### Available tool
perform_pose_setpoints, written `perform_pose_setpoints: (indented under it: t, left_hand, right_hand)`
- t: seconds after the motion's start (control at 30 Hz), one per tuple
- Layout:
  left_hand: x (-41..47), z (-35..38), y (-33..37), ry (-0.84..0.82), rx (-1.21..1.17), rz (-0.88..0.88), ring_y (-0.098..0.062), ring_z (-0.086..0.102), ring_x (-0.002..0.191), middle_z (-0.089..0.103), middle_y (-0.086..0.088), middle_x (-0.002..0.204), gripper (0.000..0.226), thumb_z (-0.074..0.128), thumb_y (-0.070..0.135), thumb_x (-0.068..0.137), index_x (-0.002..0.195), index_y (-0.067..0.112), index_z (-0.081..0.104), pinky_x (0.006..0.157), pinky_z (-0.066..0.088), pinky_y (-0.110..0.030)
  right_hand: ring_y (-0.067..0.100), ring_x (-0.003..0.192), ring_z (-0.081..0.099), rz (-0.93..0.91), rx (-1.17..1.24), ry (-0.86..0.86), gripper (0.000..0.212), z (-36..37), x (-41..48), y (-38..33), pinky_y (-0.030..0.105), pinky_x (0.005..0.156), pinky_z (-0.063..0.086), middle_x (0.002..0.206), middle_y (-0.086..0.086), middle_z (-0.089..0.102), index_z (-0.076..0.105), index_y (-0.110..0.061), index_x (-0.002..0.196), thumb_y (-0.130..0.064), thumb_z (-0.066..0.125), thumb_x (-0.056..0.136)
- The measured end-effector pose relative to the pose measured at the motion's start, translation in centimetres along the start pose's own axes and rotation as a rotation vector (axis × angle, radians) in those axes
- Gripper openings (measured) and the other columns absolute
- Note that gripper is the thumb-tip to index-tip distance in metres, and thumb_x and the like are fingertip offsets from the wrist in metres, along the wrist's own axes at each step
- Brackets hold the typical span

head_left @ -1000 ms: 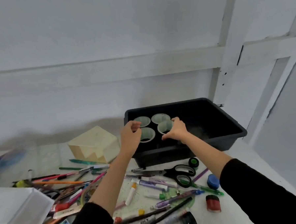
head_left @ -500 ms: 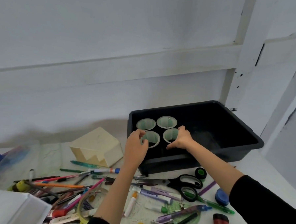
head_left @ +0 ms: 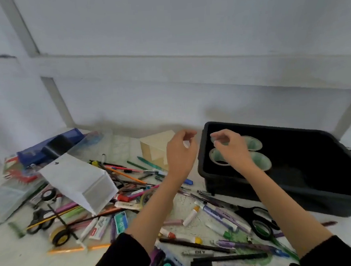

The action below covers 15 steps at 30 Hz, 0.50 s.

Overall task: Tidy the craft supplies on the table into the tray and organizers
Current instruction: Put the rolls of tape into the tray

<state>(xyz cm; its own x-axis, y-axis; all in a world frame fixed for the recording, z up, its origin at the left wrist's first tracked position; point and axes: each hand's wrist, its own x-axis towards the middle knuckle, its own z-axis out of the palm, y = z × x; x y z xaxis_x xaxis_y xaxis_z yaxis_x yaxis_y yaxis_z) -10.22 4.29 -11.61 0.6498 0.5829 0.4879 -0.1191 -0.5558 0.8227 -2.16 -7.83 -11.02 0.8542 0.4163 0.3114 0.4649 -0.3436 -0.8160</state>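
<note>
A black tray [head_left: 296,197] stands at the right of the table, with a cluster of pale green cups [head_left: 256,143] in its left half. My right hand [head_left: 231,149] hovers over the cups, fingers loosely curled, and holds nothing. My left hand [head_left: 181,155] is raised just left of the tray's rim, fingers loosely curled and holding nothing. Pens, markers and pencils [head_left: 132,175] lie scattered over the table below both arms. Black scissors [head_left: 256,216] lie in front of the tray.
A white box [head_left: 79,180] lies tipped on the pens at the left. Behind it are a blue organizer [head_left: 49,147] and a cream wooden box [head_left: 157,148]. A second pair of scissors [head_left: 39,219] and a tape roll [head_left: 59,236] lie front left.
The view has swung left. Both hands have let go of the green cups and lifted; the left hand has moved off the tray to its left side.
</note>
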Motion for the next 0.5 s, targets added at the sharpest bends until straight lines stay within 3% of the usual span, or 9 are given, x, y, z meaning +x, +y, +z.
perform_pose_setpoints:
  t: [0.17,0.3,0.43,0.5]
  left_hand:
    - [0.1,-7.4,-0.6,0.033,0.076,-0.061,0.0,0.058,0.085,0.067,0.008,0.093,0.018,0.054,0.007,0.086,0.095,0.016,0.067,0.071,0.039,-0.003]
    - [-0.8,-13.7,-1.3,0.102,0.14,-0.093,0.006,0.055,0.077,0.065,0.008,0.085,0.021,0.052,0.002,0.085,0.089,0.017,0.067,0.068,0.04,-0.002]
    - [-1.3,-20.3,-2.7,0.203,0.176,-0.171,0.001,0.057,0.081,0.067,0.006,0.089,0.018,0.052,0.006,0.089,0.09,0.014,0.068,0.07,0.041,-0.002]
    - [-1.1,-23.6,-3.8,0.283,0.203,-0.231,-0.003,0.059,0.081,0.068,0.005,0.088,0.017,0.053,0.009,0.088,0.088,0.015,0.069,0.071,0.043,-0.009]
  right_hand:
    - [0.018,0.085,0.064,0.003,0.161,-0.187,0.021,5.4,-0.9,-4.3,0.025,0.077,0.052,0.087,0.001,0.07,0.069,-0.019,0.085,-0.002,0.056,0.087]
    - [0.015,0.07,0.064,-0.005,0.209,-0.337,0.024,9.6,-2.0,-6.9,0.011,0.059,0.048,0.082,0.007,0.072,0.07,-0.013,0.085,0.004,0.053,0.087]
    - [0.015,0.07,0.067,0.026,0.218,-0.432,0.026,13.8,-2.6,-8.8,0.022,0.066,0.054,0.077,0.002,0.073,0.071,-0.02,0.078,0.0,0.057,0.086]
    - [0.015,0.069,0.067,0.054,0.223,-0.455,0.022,15.8,-2.5,-9.8,0.023,0.065,0.054,0.077,0.001,0.073,0.072,-0.018,0.082,-0.001,0.058,0.086]
